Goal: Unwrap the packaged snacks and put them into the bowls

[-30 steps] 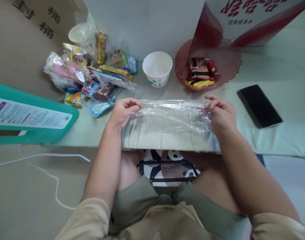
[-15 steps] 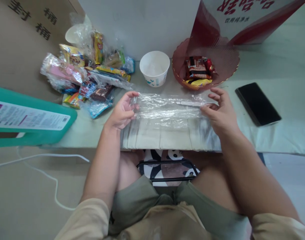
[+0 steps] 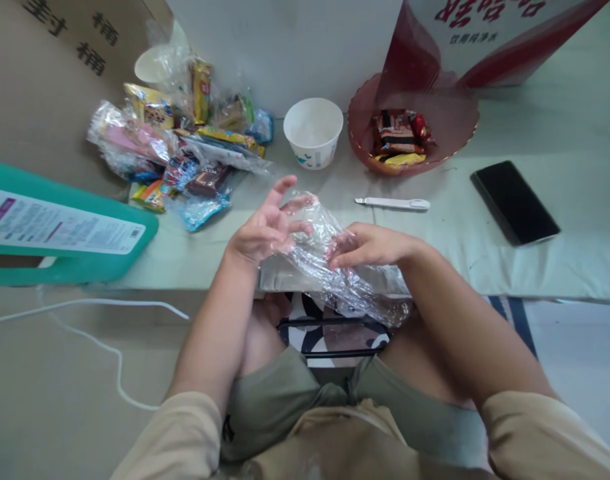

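A crumpled clear plastic bag (image 3: 345,283) hangs between my hands at the table's front edge, its lower end drooping over the edge. My right hand (image 3: 367,245) is closed on its middle, fingers bent down into the film. My left hand (image 3: 269,230) has its fingers spread apart, with the film against or just behind the fingertips; no firm grip shows. Beyond the right hand a slim white pen-shaped cutter (image 3: 392,203) lies flat on the table, its tip pointing left.
A white paper cup (image 3: 313,137) and a reddish glass bowl (image 3: 455,143) with a few wrapped snacks stand behind. At left lie a heap of wrapped snacks (image 3: 205,180) and a green container (image 3: 129,230). A black phone (image 3: 515,203) rests at right. Boxes stand at the back.
The plastic bag, stretched flat between both hands before, is now bunched and lower. My right hand has moved left and down, uncovering the cutter. My left hand's fingers have spread.
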A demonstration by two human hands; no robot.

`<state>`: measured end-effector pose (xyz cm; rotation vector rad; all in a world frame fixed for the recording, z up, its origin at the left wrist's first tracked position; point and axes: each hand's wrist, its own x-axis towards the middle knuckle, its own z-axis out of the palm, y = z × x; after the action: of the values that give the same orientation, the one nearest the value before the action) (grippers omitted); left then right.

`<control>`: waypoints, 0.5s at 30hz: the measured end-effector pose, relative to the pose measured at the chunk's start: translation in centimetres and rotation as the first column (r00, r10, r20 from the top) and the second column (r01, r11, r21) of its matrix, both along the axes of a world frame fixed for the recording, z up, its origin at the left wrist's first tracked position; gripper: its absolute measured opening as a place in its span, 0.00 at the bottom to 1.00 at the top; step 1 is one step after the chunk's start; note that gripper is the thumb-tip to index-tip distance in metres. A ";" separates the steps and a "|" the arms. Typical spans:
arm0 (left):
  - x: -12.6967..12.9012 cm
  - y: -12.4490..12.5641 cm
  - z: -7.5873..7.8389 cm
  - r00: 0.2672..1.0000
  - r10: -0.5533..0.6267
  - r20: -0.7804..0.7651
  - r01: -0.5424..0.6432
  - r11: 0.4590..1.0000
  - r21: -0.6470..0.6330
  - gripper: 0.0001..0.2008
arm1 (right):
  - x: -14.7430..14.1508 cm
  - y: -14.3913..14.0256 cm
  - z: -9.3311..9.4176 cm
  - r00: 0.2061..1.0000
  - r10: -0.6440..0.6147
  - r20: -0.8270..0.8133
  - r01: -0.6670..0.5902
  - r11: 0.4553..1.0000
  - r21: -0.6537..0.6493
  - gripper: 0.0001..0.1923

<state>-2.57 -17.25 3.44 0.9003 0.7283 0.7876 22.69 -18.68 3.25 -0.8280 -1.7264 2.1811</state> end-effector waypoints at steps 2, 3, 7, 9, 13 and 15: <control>0.3 0.3 -0.2 0.996 0.089 -0.021 -0.089 0.996 -0.002 0.37 | -0.5 -0.4 0.0 0.995 -0.096 -0.017 0.096 0.995 -0.004 0.10; 0.6 0.5 -0.5 0.990 0.129 -0.049 -0.129 0.992 -0.009 0.33 | -0.6 -0.6 -0.1 0.979 -0.203 -0.033 0.203 0.979 0.000 0.11; 2.6 0.7 -2.3 0.992 0.112 -0.051 -0.116 0.989 -0.094 0.40 | -1.3 -1.2 -1.0 0.811 -0.584 -0.023 0.583 0.806 0.103 0.15; 3.8 0.3 -3.0 1.000 0.020 -0.005 -0.021 0.994 -0.106 0.41 | -1.6 -1.3 -1.7 0.706 -0.708 0.016 0.691 0.695 0.198 0.14; 5.6 -0.3 -3.2 0.992 -0.045 -0.118 0.045 0.999 -0.003 0.31 | -1.6 -1.7 -2.3 0.612 -0.791 0.003 0.750 0.581 0.314 0.13; 5.9 -0.3 -2.9 0.969 -0.026 -0.246 0.034 0.999 0.029 0.22 | -1.1 -1.9 -2.2 0.628 -0.779 -0.003 0.732 0.588 0.344 0.13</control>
<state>3.37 -17.50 0.50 1.0483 0.9185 0.6694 21.60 -20.60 1.05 -1.3478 -1.3281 1.2446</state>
